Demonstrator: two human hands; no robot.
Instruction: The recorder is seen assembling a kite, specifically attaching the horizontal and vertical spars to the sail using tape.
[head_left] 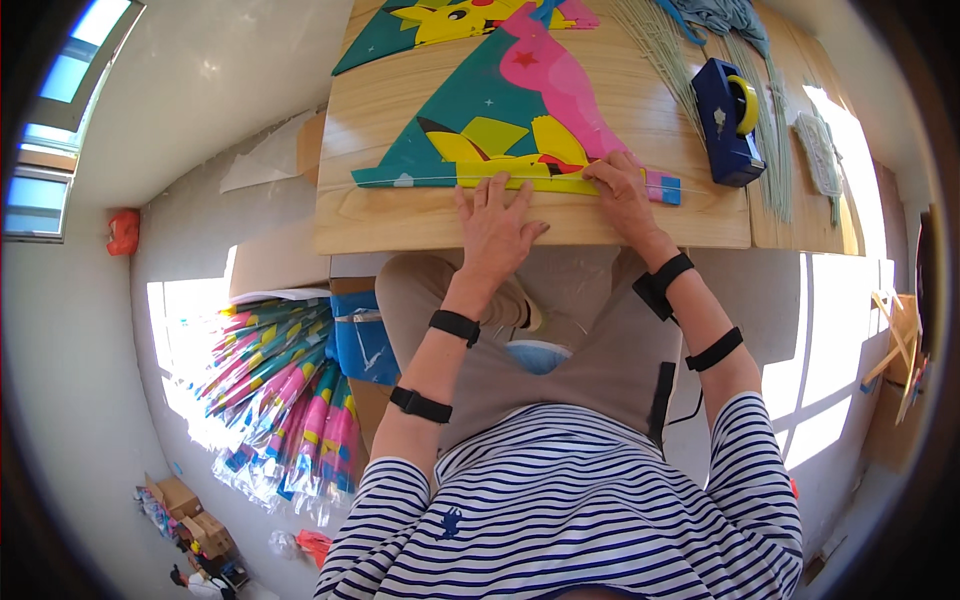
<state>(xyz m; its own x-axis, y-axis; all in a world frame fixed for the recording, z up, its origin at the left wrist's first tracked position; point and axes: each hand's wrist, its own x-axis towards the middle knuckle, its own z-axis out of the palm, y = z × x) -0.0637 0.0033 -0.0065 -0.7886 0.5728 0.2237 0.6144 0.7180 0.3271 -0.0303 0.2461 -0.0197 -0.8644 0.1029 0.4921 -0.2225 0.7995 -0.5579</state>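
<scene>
A triangular kite point(490, 95) of thin sheet, green, pink and yellow with a cartoon figure, lies on the wooden table before me. Along its near edge runs a thin pale rod point(420, 179), whose right end pokes out past the blue corner. My left hand point(492, 238) rests on that edge near the middle, fingers stretched out and spread over the sheet. Farther right, my right hand point(622, 200) has its fingers closed in a pinch on the edge. What lies between those fingertips is partly hidden.
A second kite point(375, 42) lies at the far left. On the right stand a blue tape dispenser point(716, 135), thin rods point(660, 55), a clear plastic box point(818, 152) and bunched grey-blue cloth point(728, 18). Many wrapped kites point(270, 370) are piled left of my legs.
</scene>
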